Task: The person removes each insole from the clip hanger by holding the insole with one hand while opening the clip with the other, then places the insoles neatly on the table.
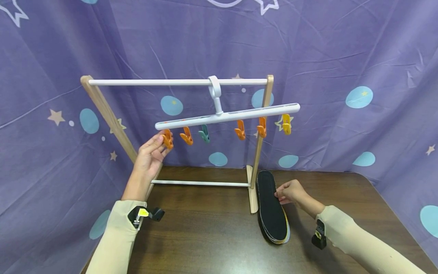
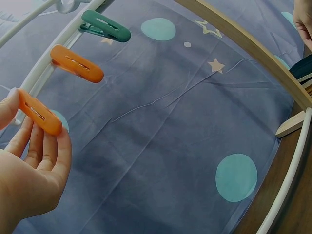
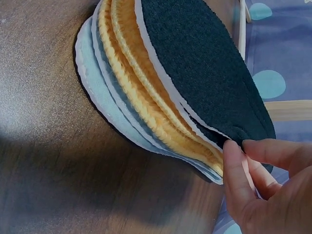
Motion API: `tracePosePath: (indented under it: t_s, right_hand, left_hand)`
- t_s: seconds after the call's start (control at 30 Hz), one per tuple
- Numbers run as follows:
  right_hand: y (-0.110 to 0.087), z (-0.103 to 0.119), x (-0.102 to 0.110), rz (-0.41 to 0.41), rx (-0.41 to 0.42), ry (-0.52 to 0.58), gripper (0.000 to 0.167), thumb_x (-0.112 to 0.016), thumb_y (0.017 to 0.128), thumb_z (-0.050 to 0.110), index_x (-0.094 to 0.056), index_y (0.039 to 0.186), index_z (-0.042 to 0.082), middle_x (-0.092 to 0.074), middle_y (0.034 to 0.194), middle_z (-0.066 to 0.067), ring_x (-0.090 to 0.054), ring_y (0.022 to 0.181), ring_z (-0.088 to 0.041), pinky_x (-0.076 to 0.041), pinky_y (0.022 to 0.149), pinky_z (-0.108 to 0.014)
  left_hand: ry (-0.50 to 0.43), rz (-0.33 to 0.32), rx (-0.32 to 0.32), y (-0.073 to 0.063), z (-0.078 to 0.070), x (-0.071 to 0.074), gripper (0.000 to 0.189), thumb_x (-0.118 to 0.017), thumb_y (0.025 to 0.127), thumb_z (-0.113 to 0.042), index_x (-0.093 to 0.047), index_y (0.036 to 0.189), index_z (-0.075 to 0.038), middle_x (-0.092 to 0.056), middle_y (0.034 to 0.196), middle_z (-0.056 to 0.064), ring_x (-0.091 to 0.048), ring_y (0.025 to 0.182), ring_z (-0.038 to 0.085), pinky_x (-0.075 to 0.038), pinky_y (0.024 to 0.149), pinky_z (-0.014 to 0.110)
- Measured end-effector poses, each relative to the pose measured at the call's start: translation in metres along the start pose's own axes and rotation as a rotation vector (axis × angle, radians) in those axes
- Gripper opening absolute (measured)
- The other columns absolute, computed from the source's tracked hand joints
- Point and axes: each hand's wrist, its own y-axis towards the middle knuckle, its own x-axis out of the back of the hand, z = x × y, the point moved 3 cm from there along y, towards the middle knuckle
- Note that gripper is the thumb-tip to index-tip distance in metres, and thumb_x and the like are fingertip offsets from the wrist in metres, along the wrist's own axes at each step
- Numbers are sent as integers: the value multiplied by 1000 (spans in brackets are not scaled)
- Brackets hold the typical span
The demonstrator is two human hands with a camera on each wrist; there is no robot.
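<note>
My left hand (image 1: 150, 152) holds the leftmost orange clothes peg (image 1: 167, 139) between thumb and fingertips. That peg hangs under the left end of a white hanger (image 1: 236, 116), which tilts down to the left. Along the same hanger hang more orange pegs (image 2: 77, 63), a green peg (image 2: 106, 26) and a yellow peg (image 1: 286, 124). On the table at the right lies a stack of insoles, with a black insole (image 1: 271, 205) on top and yellow fuzzy insoles (image 3: 136, 97) below. At the stack's right edge, my right hand (image 1: 291, 193) pinches the edge of the top black insole.
The hanger hooks over the white top bar (image 1: 147, 82) of a wooden-legged rack. The rack's right foot (image 1: 252, 194) stands close beside the insoles, and a lower white bar (image 1: 202, 183) joins the sides. Behind the brown table (image 1: 205, 232) hangs a purple patterned curtain (image 1: 328, 57).
</note>
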Motion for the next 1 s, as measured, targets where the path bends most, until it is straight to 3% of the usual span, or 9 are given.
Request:
tracePosePath:
  t_s: [0.37, 0.67, 1.0]
  right_hand:
    - [-3, 1, -1, 0, 7, -27, 13, -69, 84, -11, -69, 94, -19, -74, 75, -10, -66, 61, -14, -64, 63, -35]
    - [0, 2, -3, -35, -45, -38, 3, -72, 84, -10, -70, 83, -9, -70, 72, -7, -64, 59, -13, -64, 63, -34]
    - [-2, 2, -2, -15, -24, -31, 15, -70, 85, -10, -68, 96, -19, -70, 71, -7, -65, 59, -13, -64, 64, -35]
  left_hand:
    - [-13, -7, 7, 0, 1, -1, 20, -56, 103, -6, -76, 107, -7, -77, 104, 6, -72, 102, 17, -58, 87, 28]
    - [-15, -10, 10, 1, 1, -1, 21, -55, 103, -6, -76, 107, -7, -78, 104, 5, -73, 99, 16, -58, 86, 28]
    - [-24, 1, 15, 2, 2, 0, 22, -54, 104, -6, -75, 109, -7, -77, 105, 6, -72, 100, 17, -57, 88, 28]
